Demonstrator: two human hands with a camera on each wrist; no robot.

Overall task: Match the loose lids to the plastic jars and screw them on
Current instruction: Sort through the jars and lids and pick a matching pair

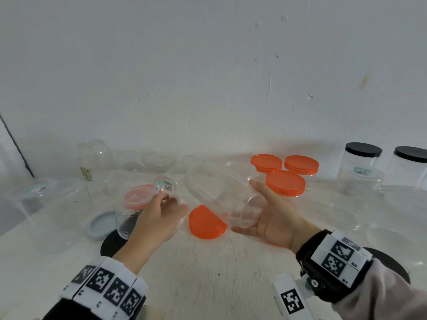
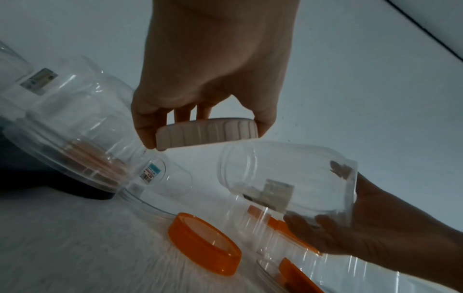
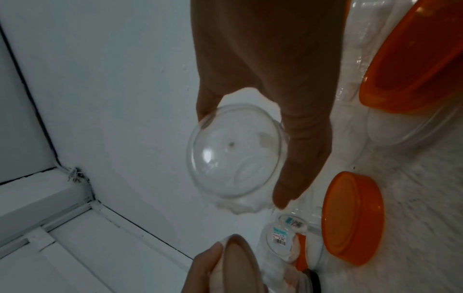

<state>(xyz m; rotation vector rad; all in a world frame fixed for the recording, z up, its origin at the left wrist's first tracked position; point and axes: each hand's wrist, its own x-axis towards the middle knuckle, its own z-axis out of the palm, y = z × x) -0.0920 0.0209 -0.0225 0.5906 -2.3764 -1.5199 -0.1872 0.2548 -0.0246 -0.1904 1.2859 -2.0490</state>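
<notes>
My right hand (image 1: pixel 248 207) grips a clear plastic jar (image 1: pixel 221 195) by its base, lifted off the table and tilted with its open mouth up and to the left. The right wrist view looks at the jar's round bottom (image 3: pixel 235 150). My left hand (image 1: pixel 172 204) pinches a pale ribbed lid (image 2: pixel 208 132) by its rim between thumb and fingers. The lid hangs just left of and above the jar's mouth (image 2: pixel 238 164), apart from it. A loose orange lid (image 1: pixel 205 224) lies on the white table (image 1: pixel 208 273) below the jar.
Three jars capped in orange (image 1: pixel 285 183) stand behind my right hand. Two black-lidded jars (image 1: pixel 362 150) are at the far right. On the left are several clear open jars (image 1: pixel 94 155), a grey lid (image 1: pixel 101 225) and a black lid (image 1: pixel 113 243). Clear lids (image 1: pixel 388 236) lie at right.
</notes>
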